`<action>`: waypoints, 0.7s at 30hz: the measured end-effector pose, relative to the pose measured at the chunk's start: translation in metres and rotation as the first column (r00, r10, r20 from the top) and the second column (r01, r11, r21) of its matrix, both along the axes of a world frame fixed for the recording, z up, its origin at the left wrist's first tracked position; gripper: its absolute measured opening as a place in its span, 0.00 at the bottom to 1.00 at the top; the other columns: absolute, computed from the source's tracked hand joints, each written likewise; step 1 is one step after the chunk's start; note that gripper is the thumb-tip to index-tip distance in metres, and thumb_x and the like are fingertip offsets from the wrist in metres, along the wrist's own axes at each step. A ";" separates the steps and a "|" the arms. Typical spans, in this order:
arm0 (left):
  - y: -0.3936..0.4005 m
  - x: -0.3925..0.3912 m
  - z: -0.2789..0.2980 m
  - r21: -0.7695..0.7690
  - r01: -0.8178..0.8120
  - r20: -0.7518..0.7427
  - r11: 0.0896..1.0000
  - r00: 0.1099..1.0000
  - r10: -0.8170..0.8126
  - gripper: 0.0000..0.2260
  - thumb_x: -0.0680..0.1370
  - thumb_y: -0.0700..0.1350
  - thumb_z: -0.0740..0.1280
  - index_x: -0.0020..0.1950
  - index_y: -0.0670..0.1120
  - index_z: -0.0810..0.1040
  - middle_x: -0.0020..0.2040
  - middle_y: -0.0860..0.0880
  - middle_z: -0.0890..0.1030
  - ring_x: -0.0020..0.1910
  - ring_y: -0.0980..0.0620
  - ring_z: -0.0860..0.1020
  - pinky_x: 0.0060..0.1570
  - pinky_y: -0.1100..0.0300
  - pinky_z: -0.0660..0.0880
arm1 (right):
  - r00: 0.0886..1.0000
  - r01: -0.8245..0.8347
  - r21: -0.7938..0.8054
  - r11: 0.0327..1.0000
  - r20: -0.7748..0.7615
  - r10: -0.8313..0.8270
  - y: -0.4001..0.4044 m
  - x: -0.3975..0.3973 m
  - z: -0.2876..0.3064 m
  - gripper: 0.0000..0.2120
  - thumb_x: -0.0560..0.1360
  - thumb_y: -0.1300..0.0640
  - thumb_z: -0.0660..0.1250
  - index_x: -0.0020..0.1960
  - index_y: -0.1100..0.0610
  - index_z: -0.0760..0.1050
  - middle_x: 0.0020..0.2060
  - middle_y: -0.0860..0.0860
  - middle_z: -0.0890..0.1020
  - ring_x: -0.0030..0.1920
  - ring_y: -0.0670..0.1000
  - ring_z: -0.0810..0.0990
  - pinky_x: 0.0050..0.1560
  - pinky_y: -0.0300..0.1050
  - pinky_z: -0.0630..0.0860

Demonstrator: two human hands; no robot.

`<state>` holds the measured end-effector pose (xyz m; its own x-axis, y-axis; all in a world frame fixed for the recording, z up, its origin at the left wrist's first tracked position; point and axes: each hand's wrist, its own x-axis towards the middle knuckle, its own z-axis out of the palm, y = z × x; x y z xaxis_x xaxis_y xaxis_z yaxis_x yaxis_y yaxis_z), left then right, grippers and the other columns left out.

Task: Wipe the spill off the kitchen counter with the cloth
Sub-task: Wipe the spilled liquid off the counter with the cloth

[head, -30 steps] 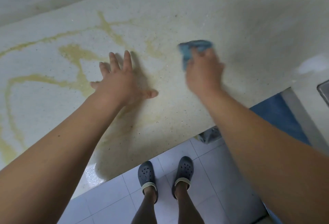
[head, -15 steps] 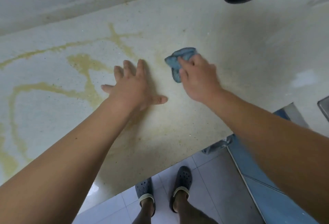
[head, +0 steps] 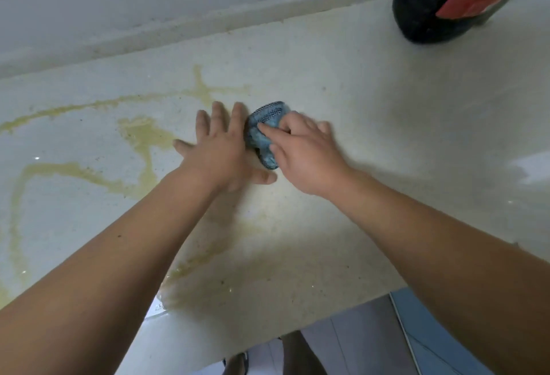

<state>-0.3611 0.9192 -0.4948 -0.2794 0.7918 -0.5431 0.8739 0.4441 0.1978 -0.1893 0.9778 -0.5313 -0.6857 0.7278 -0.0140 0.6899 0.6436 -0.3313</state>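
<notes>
A yellowish-brown spill (head: 140, 148) runs in streaks across the pale speckled counter (head: 372, 112), mostly on its left half, with fainter smears near the front edge. My left hand (head: 221, 148) lies flat on the counter with fingers spread, beside the streaks. My right hand (head: 300, 154) grips a bunched blue cloth (head: 263, 133) and presses it on the counter, right against my left hand's index finger. Part of the cloth is hidden under my right fingers.
A dark bottle (head: 440, 2) with a red and yellow label stands at the back right near the wall. The counter's front edge (head: 268, 336) runs below my arms, with grey floor tiles and a blue cabinet front (head: 428, 330) beneath.
My right hand has swept the cloth leftward until it sits against my left hand. The left hand stays flat on the counter. The view has shifted, so more of the bottle shows.
</notes>
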 end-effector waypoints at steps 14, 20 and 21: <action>-0.025 -0.049 0.018 0.038 -0.110 0.016 0.993 0.994 0.110 0.65 0.64 0.73 0.75 0.84 0.52 0.37 0.85 0.49 0.41 0.84 0.45 0.43 0.77 0.33 0.52 | 0.984 -0.166 0.024 0.986 -0.061 0.167 0.049 -0.056 0.020 0.19 0.81 0.51 0.65 0.71 0.42 0.78 0.57 0.48 0.76 0.59 0.54 0.76 0.58 0.43 0.64; -0.047 -0.105 0.021 -0.004 -0.243 -0.022 0.970 0.970 0.243 0.64 0.65 0.72 0.75 0.83 0.53 0.34 0.85 0.50 0.38 0.84 0.45 0.41 0.75 0.27 0.52 | 0.826 0.562 0.020 0.827 0.040 -0.562 0.116 -0.087 0.010 0.21 0.79 0.54 0.57 0.71 0.52 0.75 0.66 0.61 0.75 0.66 0.65 0.74 0.63 0.59 0.73; -0.048 -0.109 0.021 -0.003 -0.251 0.000 0.968 0.968 0.251 0.64 0.65 0.72 0.76 0.84 0.53 0.35 0.85 0.50 0.38 0.84 0.45 0.41 0.75 0.27 0.53 | 0.880 0.473 -0.003 0.881 0.035 -0.473 0.099 -0.107 0.012 0.22 0.79 0.54 0.57 0.72 0.51 0.75 0.66 0.61 0.75 0.65 0.65 0.74 0.63 0.58 0.73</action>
<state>-0.4696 0.8708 -0.4742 -0.4685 0.6947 -0.5458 0.7345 0.6496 0.1964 -0.2964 1.0764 -0.5198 -0.2588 0.9651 -0.0401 0.9219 0.2344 -0.3085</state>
